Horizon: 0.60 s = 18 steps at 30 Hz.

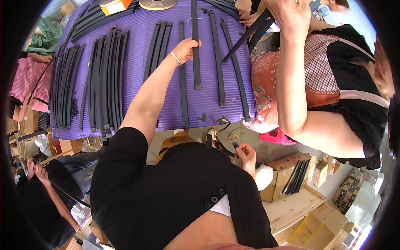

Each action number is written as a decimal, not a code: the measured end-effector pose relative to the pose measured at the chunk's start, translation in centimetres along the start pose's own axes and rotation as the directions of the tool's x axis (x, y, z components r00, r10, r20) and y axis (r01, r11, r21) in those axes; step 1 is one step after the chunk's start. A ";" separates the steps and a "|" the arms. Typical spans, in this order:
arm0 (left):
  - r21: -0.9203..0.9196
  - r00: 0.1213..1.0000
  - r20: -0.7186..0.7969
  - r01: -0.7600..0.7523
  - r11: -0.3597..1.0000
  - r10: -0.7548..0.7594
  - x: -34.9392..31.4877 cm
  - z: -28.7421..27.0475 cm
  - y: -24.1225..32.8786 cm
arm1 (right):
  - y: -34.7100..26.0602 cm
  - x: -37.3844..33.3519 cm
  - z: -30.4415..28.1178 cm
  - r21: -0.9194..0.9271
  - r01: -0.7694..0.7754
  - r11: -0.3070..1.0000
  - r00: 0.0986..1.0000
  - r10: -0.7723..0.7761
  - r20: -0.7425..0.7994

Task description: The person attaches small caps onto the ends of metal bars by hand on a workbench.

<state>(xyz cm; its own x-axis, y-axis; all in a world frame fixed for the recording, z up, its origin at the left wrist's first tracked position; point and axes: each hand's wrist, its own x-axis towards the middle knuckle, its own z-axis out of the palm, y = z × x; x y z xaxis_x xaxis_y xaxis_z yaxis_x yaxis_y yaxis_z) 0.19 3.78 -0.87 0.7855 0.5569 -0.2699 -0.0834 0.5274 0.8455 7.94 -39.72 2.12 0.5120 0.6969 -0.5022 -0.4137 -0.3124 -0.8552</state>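
Note:
My left hand, a bracelet at its wrist, is closed round a long flat black strip over the purple ribbed tabletop. The strip lies lengthwise away from me and has a squared end cap at its near end. Low in front of my body, my right hand pinches the end of a dark narrow strip; how far that piece runs is partly hidden. Single black strips lie either side of my left hand, with a group of three just left of it.
Rows of black strips cover the table's left part. A tape roll and an orange-white box sit at the far edge. Close on my right, a co-worker's raised arm reaches across. Cardboard boxes stand at lower right; other people work at left.

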 end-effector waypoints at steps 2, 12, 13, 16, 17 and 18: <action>0.002 1.000 0.012 0.011 1.000 -0.011 -0.2 0.6 0.1 | 0.1 -0.2 0.0 0.001 0.004 1.000 1.000 -0.004 -0.005; 0.133 0.972 -0.153 -0.160 0.978 0.180 -6.2 7.4 1.1 | -4.8 5.8 8.8 0.213 0.016 0.977 1.000 -0.011 -0.026; 0.133 0.962 -0.161 -0.202 0.970 0.222 -6.8 7.9 1.3 | -5.3 6.1 10.1 0.286 0.024 0.958 1.000 -0.023 -0.006; 0.137 0.950 -0.145 -0.256 0.957 0.275 -8.4 8.7 1.9 | -6.0 6.4 12.3 0.323 0.039 0.946 0.997 -0.057 0.045; 0.140 0.939 -0.133 -0.300 0.943 0.319 -8.8 8.8 2.1 | -5.9 6.4 12.6 0.294 0.063 0.954 0.996 -0.077 0.036; 0.139 0.937 -0.138 -0.304 0.943 0.322 -9.1 8.9 2.2 | -5.9 6.5 12.9 0.265 0.087 0.960 0.995 -0.097 0.026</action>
<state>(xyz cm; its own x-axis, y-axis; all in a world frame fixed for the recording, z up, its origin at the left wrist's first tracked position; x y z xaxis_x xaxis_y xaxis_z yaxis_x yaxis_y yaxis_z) -1.67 -5.85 7.54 0.6245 0.7798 -0.0438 -0.2318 0.2386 0.9431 3.98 -25.04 5.55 0.5301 0.7406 -0.4130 -0.5522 -0.0681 -0.8309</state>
